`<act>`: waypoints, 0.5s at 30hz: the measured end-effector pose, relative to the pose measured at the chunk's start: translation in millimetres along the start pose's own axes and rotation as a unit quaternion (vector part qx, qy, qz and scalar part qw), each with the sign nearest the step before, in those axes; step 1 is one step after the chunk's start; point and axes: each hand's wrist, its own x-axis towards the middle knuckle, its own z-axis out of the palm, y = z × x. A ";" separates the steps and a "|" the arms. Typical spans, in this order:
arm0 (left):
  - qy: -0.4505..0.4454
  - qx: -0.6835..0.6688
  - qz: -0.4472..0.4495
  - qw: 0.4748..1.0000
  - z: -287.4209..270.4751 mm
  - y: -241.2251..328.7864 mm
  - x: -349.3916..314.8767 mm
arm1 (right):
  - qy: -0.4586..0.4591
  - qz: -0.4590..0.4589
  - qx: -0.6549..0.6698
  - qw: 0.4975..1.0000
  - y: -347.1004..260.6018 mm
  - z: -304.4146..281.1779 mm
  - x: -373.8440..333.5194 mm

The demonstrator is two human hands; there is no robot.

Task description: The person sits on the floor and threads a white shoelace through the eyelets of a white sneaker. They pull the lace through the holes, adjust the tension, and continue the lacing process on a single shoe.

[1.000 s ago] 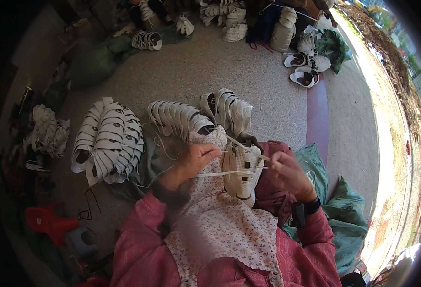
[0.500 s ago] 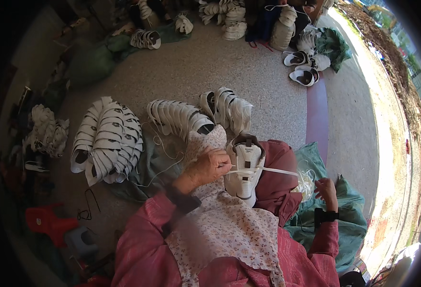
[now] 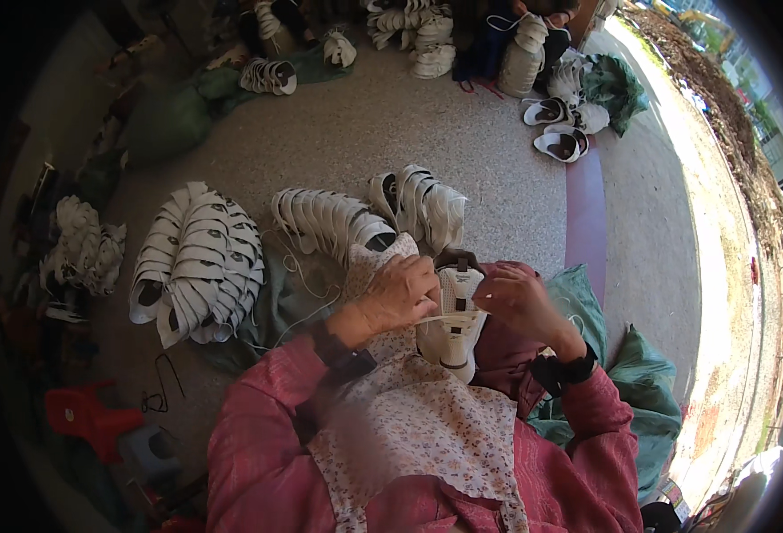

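Observation:
A white shoe upper (image 3: 450, 347) with dark tabs lies on my lap, its toe toward me and its dark opening away. A white shoelace (image 3: 454, 317) crosses its front. My left hand (image 3: 400, 291) is closed at the shoe's left edge, pinching the lace. At the right edge, my right hand (image 3: 523, 304) bends over the shoe with its fingertips closed on the lace there. A flowered apron (image 3: 427, 417) and a dark red cloth (image 3: 503, 355) lie under the shoe.
Nested rows of white shoe uppers (image 3: 200, 262) stand on the floor ahead and left, with another row (image 3: 325, 218) just beyond my lap. Green sacks (image 3: 645, 382) lie at my right, a red stool (image 3: 89, 417) at my left. Other people sit at the far side among more uppers.
My right hand has moved left from beside the green sack to the shoe's right edge. My left hand has stayed at the lace. The shoe has hardly moved.

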 end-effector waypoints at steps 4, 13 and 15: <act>-0.021 -0.108 0.024 0.994 -4.5 -14.4 10.4 | -0.035 -0.076 0.066 0.994 1.3 27.7 27.9; -0.174 -0.216 -0.024 0.961 3.6 -41.1 12.5 | -0.075 -0.052 0.069 0.993 17.9 45.1 32.2; -0.163 -0.229 -0.031 0.959 4.1 -40.8 10.6 | -0.063 -0.090 0.002 0.994 19.2 52.1 34.5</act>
